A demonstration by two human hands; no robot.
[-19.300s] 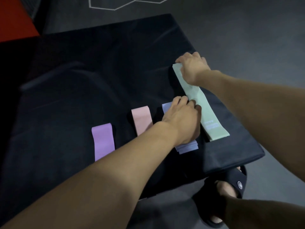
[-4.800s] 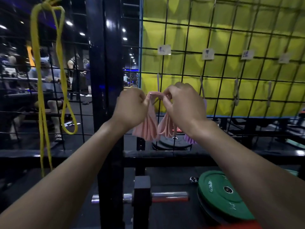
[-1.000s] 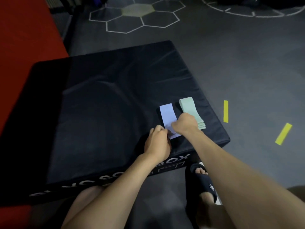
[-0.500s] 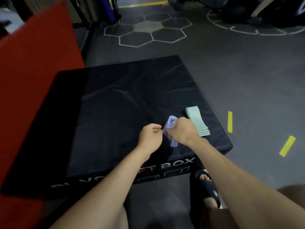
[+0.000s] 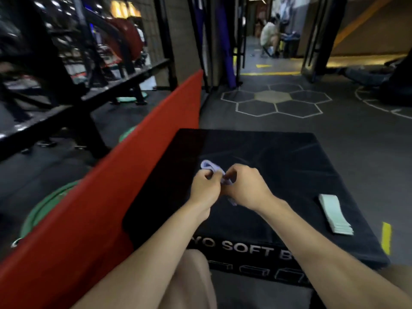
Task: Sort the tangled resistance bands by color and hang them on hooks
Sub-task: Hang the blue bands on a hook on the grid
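Nearest the camera, two bare forearms reach forward over a bare knee at the bottom edge. The left hand (image 5: 204,188) and the right hand (image 5: 244,188) meet above the black soft box (image 5: 278,157), knuckles close together. Both have fingers curled round a bunch of lavender resistance bands (image 5: 213,168): a loop stands out above the left hand, a short stretch shows between the two hands, and a small end hangs below the right hand. The bunch is lifted off the box top; how many bands it holds cannot be told.

On the box top, near its right front corner and well apart from the hands, lies a flat stack of pale green resistance bands (image 5: 334,216), edges roughly aligned. The box's front face carries white lettering, partly hidden by the arms.

Left of the box, touching or just beside its edge, runs a red pad (image 5: 107,192). Beyond that, green weight plates (image 5: 44,210) lie on the floor under a black rack (image 5: 73,90).

Farther off, white hexagon floor markings (image 5: 274,103) lie on the dark floor. A yellow tape strip (image 5: 386,240) sits right of the box. In the far doorway a seated person (image 5: 269,36) is visible, blurred.
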